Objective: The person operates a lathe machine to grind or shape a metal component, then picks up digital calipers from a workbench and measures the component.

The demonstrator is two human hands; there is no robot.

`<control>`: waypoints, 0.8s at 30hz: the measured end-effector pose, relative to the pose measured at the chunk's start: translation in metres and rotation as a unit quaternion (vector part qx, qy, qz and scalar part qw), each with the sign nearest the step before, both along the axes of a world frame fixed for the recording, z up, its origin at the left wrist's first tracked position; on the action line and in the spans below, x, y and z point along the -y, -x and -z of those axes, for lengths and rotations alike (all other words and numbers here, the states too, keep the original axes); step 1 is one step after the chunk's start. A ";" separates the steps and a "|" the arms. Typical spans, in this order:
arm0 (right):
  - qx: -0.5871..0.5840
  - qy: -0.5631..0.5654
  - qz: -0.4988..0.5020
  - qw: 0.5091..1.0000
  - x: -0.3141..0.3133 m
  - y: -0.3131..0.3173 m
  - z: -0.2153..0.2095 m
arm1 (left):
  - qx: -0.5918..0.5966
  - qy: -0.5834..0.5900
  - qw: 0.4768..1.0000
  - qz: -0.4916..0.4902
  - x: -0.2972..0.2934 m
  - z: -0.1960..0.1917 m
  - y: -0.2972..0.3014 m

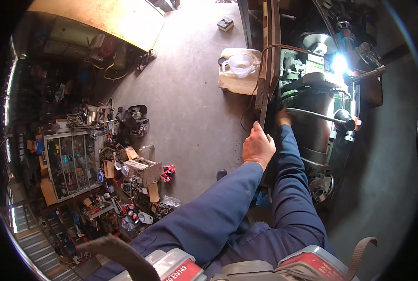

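Left hand [258, 146] rested knuckles-up, fingers curled onto the edge of the long metal bar [267, 70] beside the machine [317, 117]. Right hand [283, 117] reached into the machine, mostly hidden; grip unclear.

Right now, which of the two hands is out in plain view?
The left hand, resting on the machine's edge; the right hand reaches deeper in, mostly hidden.
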State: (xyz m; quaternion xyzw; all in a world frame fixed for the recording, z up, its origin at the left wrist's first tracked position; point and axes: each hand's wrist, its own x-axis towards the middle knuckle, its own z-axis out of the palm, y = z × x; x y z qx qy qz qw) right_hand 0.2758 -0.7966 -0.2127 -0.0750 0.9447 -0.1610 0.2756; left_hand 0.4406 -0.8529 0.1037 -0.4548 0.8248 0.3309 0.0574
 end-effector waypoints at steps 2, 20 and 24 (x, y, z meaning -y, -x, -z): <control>-0.014 0.010 -0.006 1.000 0.020 -0.006 -0.039 | 0.006 0.002 1.000 -0.008 0.003 0.000 -0.002; -0.110 0.077 0.123 0.983 0.020 0.045 0.018 | -0.012 -0.015 1.000 0.011 -0.003 -0.005 0.004; -0.083 0.046 0.042 0.995 0.044 0.008 -0.018 | 0.005 -0.006 1.000 -0.015 0.007 -0.002 -0.005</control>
